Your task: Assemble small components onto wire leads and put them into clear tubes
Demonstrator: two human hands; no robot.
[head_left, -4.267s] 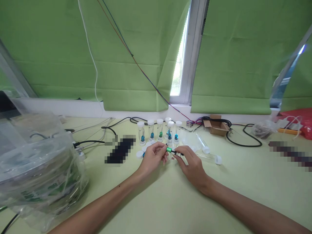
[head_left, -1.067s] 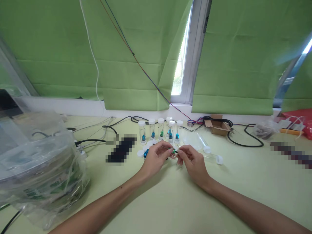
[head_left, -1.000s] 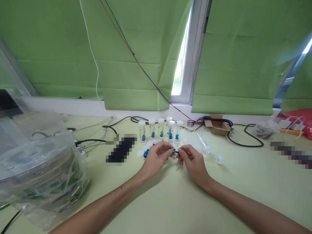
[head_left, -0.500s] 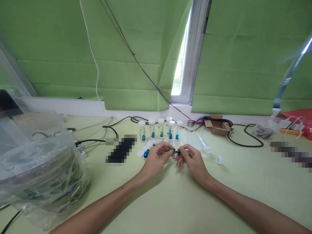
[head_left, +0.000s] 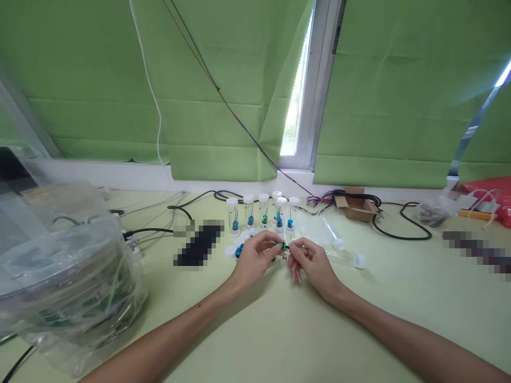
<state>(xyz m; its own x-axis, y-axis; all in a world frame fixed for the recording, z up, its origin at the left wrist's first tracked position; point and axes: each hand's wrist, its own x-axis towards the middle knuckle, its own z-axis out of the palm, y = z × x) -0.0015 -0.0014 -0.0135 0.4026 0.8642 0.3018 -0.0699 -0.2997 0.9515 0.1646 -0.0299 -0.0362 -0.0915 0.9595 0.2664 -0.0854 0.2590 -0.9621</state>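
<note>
Between the fingertips of my left hand (head_left: 257, 258) is a small green part (head_left: 282, 246), pinched at its left side. My right hand (head_left: 313, 264) pinches the right end of the same piece, where a small dark bit shows; the fingers partly cover it. Just behind my hands stand several clear tubes with white caps (head_left: 264, 198), most with a blue part inside and one with a green part. Loose blue parts (head_left: 239, 251) lie left of my left hand, beside a white cap (head_left: 230, 251). A few tiny reddish pieces (head_left: 285, 258) lie on the table below my fingertips.
Clear tubes with white caps (head_left: 359, 260) lie to the right, near a clear plastic bag (head_left: 315, 231). A small cardboard box (head_left: 360, 207) and black cables (head_left: 415, 237) sit at the back. Plastic-wrapped spools (head_left: 80, 298) fill the left side. Red plastic (head_left: 491, 186) lies far right.
My right fingertips have closed over more of the dark bit, and the green part has shifted slightly left. Both hands otherwise stay in place.
</note>
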